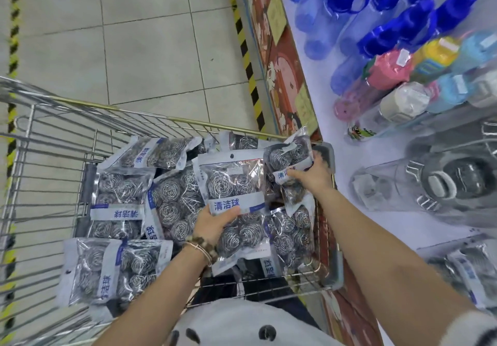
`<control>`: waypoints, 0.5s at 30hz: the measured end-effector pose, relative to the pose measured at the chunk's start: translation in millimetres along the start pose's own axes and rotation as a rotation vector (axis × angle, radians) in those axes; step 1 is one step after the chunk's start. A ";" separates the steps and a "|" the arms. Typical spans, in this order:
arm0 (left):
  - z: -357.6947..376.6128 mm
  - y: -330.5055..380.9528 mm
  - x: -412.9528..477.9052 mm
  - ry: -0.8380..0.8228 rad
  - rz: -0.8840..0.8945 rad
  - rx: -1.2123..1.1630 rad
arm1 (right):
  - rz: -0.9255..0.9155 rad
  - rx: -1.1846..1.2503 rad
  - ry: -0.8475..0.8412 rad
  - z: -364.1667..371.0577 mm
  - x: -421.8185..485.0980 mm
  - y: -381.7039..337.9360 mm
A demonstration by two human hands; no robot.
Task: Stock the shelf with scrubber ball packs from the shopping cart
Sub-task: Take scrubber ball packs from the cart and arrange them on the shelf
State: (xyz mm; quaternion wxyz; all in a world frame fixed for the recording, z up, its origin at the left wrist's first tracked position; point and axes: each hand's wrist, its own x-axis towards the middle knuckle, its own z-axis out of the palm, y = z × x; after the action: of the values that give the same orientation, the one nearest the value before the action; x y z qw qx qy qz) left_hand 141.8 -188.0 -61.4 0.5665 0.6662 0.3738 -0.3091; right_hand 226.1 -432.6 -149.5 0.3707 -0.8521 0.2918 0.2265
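Observation:
A wire shopping cart (53, 136) holds several clear packs of steel scrubber balls with white-and-blue labels. My left hand (212, 223) grips one upright pack (231, 181) by its label band, thumb on the front. My right hand (312, 175) grips a second pack (289, 154) at the cart's right side, lifted above the others. More packs lie flat in the basket, such as one at the near left (107, 273) and one at the far side (158, 152). On the white shelf (376, 224) to the right, a scrubber pack (468, 267) lies at the near edge.
Blue plastic bottles (390, 15) fill the far part of the shelf, with coloured bottles (398, 68) and clear jugs (441, 184) nearer. A red decorated shelf front (285, 76) and yellow-black floor tape (247, 58) run between cart and shelf. Tiled floor lies beyond the cart.

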 end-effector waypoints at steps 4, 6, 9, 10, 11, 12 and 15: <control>-4.4 -0.9 1.6 0.026 0.013 -0.049 | 0.017 -0.071 -0.047 5.3 -1.7 1.2; -5.9 -0.9 1.3 0.034 0.029 -0.045 | 0.025 -0.043 -0.075 9.5 -9.5 3.7; -12.0 -0.6 1.9 0.036 0.046 -0.038 | 0.023 0.040 -0.069 14.8 -26.7 8.6; -13.8 0.6 -0.2 0.029 0.051 -0.032 | 0.006 0.080 -0.036 15.8 -33.6 9.4; -16.4 0.7 -1.4 0.031 0.055 -0.026 | 0.008 0.128 0.001 15.6 -43.2 8.1; -19.5 1.2 -3.8 0.036 0.072 -0.019 | 0.016 0.179 0.042 15.3 -52.0 7.5; -31.3 -2.3 -2.3 0.007 0.094 -0.028 | 0.044 0.321 0.166 13.4 -82.2 6.2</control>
State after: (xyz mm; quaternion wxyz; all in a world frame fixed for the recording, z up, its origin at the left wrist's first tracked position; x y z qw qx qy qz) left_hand 138.3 -157.3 -55.4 0.5881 0.6762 0.3484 -0.2747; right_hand 159.9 -398.8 -111.4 0.4718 -0.7911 0.3723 0.1140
